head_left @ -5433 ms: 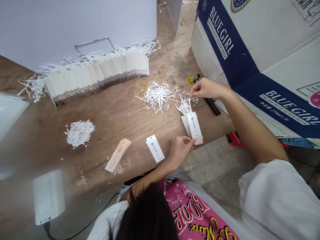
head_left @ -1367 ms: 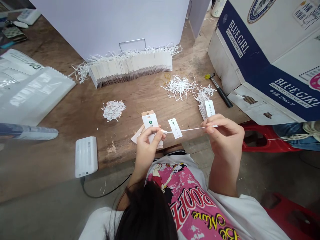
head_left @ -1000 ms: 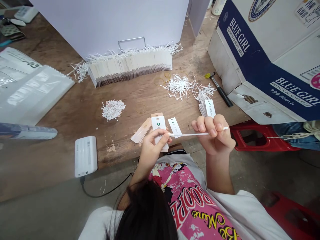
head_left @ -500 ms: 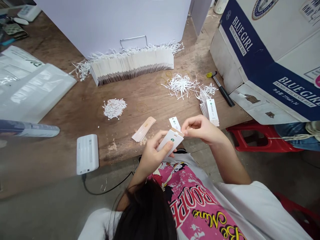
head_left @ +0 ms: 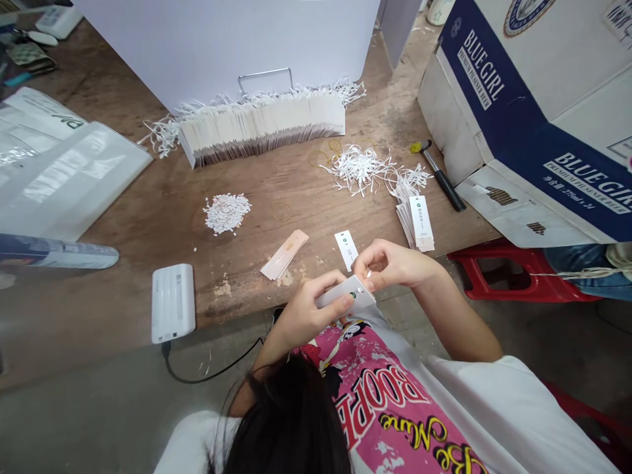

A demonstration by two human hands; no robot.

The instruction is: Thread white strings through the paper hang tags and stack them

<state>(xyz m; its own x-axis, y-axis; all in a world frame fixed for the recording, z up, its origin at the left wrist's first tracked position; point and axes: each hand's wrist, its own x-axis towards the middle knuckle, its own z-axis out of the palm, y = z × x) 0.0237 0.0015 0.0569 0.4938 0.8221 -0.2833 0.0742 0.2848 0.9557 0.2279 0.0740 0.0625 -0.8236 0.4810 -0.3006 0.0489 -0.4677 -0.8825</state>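
Note:
My left hand [head_left: 316, 309] is closed round a small stack of white hang tags [head_left: 351, 289], thumb on top. The tags have a green logo and a punched hole near the end. At that end, the thumb and fingers of my right hand [head_left: 390, 264] are pinched together. A tiny white bit shows at the fingertips, too small to name. Just beyond lies a single white tag [head_left: 346, 249] at the table edge. To the left lies a small stack of pinkish-beige card strips [head_left: 285, 255]. Right of my right hand are tags with white strings [head_left: 421, 222].
A long row of strung tags [head_left: 266, 130] stands against a white panel [head_left: 227, 46]. Loose white strings [head_left: 359, 168], a pile of white bits [head_left: 226, 214], a hammer [head_left: 444, 183], a power bank [head_left: 172, 303] and a cardboard box [head_left: 518, 131] surround the work area. A red stool [head_left: 518, 273] is at right.
The tag stack in my left hand has turned flatter and moved slightly down and right. My right hand has lowered a little with it, uncovering more of the single tag.

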